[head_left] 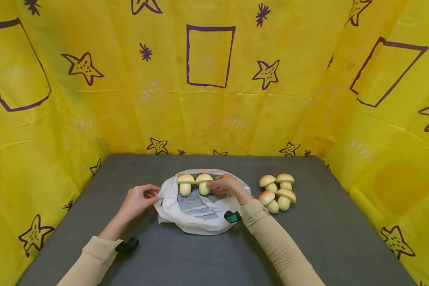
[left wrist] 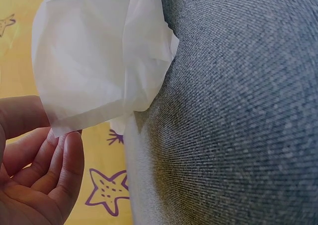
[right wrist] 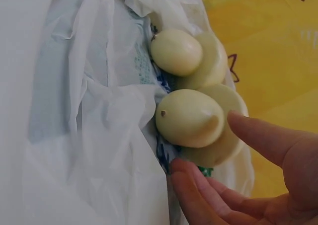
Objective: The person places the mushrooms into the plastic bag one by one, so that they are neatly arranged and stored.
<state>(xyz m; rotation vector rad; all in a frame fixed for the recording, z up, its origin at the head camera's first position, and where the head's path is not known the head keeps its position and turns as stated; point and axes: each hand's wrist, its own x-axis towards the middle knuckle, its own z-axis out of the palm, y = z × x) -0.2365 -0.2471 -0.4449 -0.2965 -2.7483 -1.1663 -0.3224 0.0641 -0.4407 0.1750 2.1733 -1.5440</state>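
Note:
A white plastic bag (head_left: 194,227) lies spread on the table with its mouth rolled open. My left hand (head_left: 138,201) pinches the bag's left edge between thumb and fingers; the left wrist view shows the thin film (left wrist: 84,61) there. Inside the bag, toward the back, two toy mushrooms lie side by side, a left mushroom (head_left: 185,186) and a right mushroom (head_left: 203,179). Beside the right one is my right hand (head_left: 228,185). In the right wrist view its thumb is at the cap (right wrist: 226,135), and its fingers are spread apart below, not closed round the mushroom.
Several more toy mushrooms (head_left: 284,194), cream with reddish caps, stand in a cluster right of the bag. The dark grey table (head_left: 157,258) is walled by yellow cloth (head_left: 207,119) with purple drawings at the back and sides.

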